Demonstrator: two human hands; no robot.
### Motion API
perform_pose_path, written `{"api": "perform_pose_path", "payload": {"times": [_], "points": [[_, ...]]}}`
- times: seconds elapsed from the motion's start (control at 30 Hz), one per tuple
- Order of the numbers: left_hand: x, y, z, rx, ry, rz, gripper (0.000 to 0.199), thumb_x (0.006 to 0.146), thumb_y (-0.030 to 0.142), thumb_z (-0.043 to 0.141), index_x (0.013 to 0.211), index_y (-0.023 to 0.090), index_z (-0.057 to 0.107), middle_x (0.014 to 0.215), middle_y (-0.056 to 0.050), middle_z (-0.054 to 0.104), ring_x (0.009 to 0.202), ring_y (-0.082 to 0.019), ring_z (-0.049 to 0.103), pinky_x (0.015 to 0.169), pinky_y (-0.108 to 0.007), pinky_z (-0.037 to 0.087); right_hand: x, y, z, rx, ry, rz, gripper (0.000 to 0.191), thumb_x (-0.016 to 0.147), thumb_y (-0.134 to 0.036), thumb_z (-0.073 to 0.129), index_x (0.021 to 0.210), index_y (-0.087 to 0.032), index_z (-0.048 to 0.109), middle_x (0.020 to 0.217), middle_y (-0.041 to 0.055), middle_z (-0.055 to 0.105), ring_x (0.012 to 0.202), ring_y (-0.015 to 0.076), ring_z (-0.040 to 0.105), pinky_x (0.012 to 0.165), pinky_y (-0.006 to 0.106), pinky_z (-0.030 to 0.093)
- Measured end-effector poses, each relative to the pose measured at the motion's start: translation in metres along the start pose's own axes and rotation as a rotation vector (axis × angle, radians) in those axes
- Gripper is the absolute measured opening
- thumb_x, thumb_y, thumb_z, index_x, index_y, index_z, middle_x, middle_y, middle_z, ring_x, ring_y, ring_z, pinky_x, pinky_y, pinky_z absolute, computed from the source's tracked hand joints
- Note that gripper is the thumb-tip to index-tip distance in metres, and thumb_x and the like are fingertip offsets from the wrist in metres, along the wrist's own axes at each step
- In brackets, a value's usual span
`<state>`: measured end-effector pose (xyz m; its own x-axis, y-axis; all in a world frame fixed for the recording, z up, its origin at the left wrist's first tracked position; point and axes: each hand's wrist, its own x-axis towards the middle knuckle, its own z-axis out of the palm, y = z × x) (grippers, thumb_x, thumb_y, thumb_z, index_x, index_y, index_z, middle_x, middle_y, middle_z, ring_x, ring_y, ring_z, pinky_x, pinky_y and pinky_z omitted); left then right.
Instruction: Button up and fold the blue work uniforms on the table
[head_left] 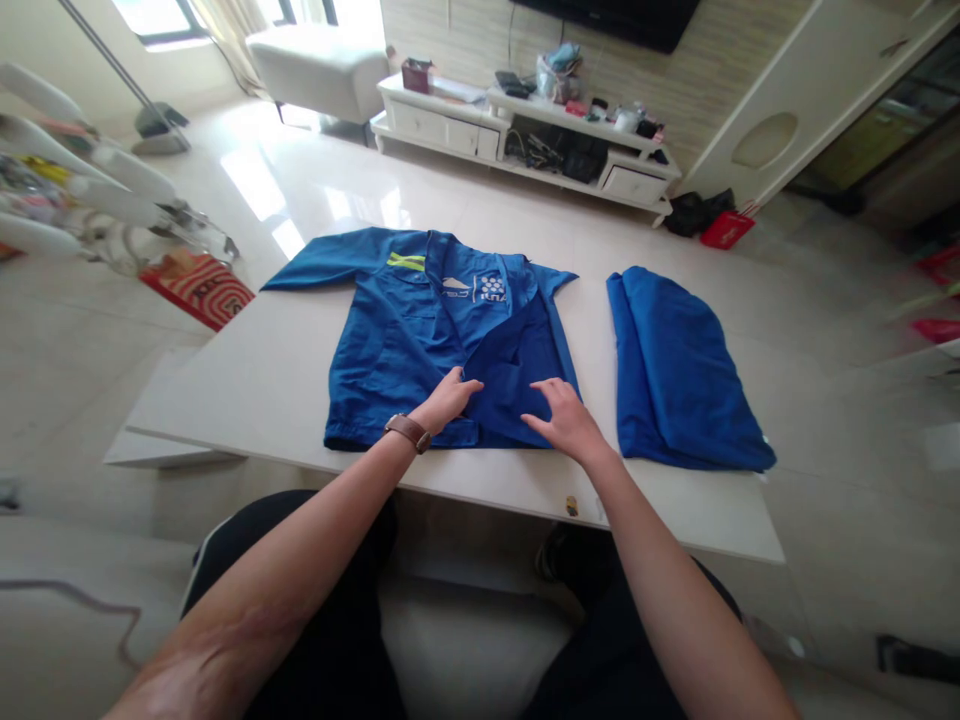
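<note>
A blue jacket lies spread on the white table, its front parted and one sleeve stretched to the left. White lettering shows inside the collar, and a yellow-green strip marks the chest. My left hand, with a brown-strapped watch on the wrist, is at the jacket's front edge; its thumb and forefinger are apart and nothing is seen between them. Over the jacket's lower right part, my right hand has its fingers spread and holds nothing. To the right lies a folded blue garment.
A small yellow and dark item lies at the table's near edge. A red patterned bag stands beyond the table's left side. Farther back are a white cabinet and a red bag on the floor.
</note>
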<state>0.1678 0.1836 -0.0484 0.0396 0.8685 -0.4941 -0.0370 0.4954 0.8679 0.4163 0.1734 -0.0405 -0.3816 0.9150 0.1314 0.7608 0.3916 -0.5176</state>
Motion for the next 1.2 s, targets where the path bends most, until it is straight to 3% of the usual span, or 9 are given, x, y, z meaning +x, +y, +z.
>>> {"api": "perform_pose_path", "payload": {"times": [0.13,0.27,0.37,0.5,0.63,0.77,0.97,1.2], "points": [[-0.006,0.000,-0.004,-0.072,-0.076,-0.031,0.021,0.083,0.033,0.066,0.099,0.019,0.063,0.089,-0.003,0.074,0.078,-0.018,0.070,0.069,-0.029,0.058,-0.006,-0.025,0.011,-0.105,-0.097,-0.116,0.049,0.090,-0.039,0.073,0.133,-0.022,0.061,0.126,0.0122,0.064,0.120,0.0307,0.057,0.104,0.048,0.049],[-0.012,0.002,-0.007,-0.020,-0.147,-0.034,0.019,0.088,0.036,0.065,0.090,0.018,0.063,0.091,-0.004,0.073,0.086,-0.017,0.069,0.072,-0.027,0.058,-0.004,-0.048,0.018,-0.133,-0.127,-0.203,0.053,0.090,-0.039,0.074,0.138,-0.023,0.058,0.129,0.0125,0.063,0.121,0.0300,0.055,0.102,0.045,0.048],[-0.014,0.003,-0.008,0.079,-0.198,-0.032,0.020,0.090,0.037,0.064,0.086,0.018,0.061,0.088,-0.004,0.071,0.087,-0.015,0.068,0.071,-0.024,0.055,0.000,-0.054,0.020,-0.126,-0.120,-0.214,0.046,0.092,-0.028,0.068,0.137,-0.023,0.060,0.126,0.0120,0.064,0.118,0.0284,0.055,0.099,0.042,0.047],[-0.013,0.005,-0.011,0.150,-0.231,0.013,0.028,0.085,0.036,0.072,0.072,0.018,0.055,0.072,0.001,0.061,0.072,-0.012,0.063,0.069,-0.024,0.052,0.004,-0.054,0.022,-0.134,-0.127,-0.216,0.043,0.091,-0.008,0.053,0.129,-0.023,0.067,0.118,0.0096,0.066,0.109,0.0246,0.056,0.096,0.037,0.044],[-0.008,0.004,-0.020,0.330,-0.225,0.090,0.029,0.075,0.032,0.083,0.091,0.015,0.065,0.062,0.007,0.056,0.058,-0.009,0.053,0.058,-0.023,0.043,0.005,-0.050,0.025,-0.170,-0.182,-0.246,0.044,0.093,-0.005,0.047,0.123,-0.023,0.074,0.111,0.0091,0.068,0.106,0.0236,0.054,0.091,0.035,0.042],[-0.002,-0.001,-0.027,0.508,-0.222,0.116,0.047,0.073,0.023,0.083,0.116,0.011,0.068,0.067,0.003,0.067,0.060,-0.013,0.059,0.058,-0.025,0.044,0.004,-0.048,0.029,-0.225,-0.294,-0.260,0.047,0.095,-0.004,0.046,0.125,-0.026,0.076,0.108,0.0084,0.068,0.102,0.0225,0.052,0.086,0.034,0.040],[-0.004,-0.008,-0.026,0.853,-0.143,0.197,0.044,0.071,0.016,0.080,0.114,0.015,0.073,0.079,-0.001,0.075,0.075,-0.017,0.069,0.070,-0.025,0.051,0.003,-0.052,0.036,-0.320,-0.425,-0.297,0.054,0.096,-0.004,0.047,0.135,-0.031,0.071,0.112,0.0087,0.066,0.101,0.0221,0.051,0.082,0.033,0.038],[-0.006,-0.014,-0.021,0.982,-0.143,0.240,0.037,0.068,0.012,0.078,0.104,0.020,0.076,0.085,-0.003,0.078,0.088,-0.021,0.073,0.075,-0.025,0.053,0.001,-0.052,0.044,-0.399,-0.513,-0.275,0.057,0.094,-0.004,0.048,0.138,-0.033,0.069,0.109,0.0096,0.065,0.100,0.0229,0.052,0.079,0.032,0.039]]}}
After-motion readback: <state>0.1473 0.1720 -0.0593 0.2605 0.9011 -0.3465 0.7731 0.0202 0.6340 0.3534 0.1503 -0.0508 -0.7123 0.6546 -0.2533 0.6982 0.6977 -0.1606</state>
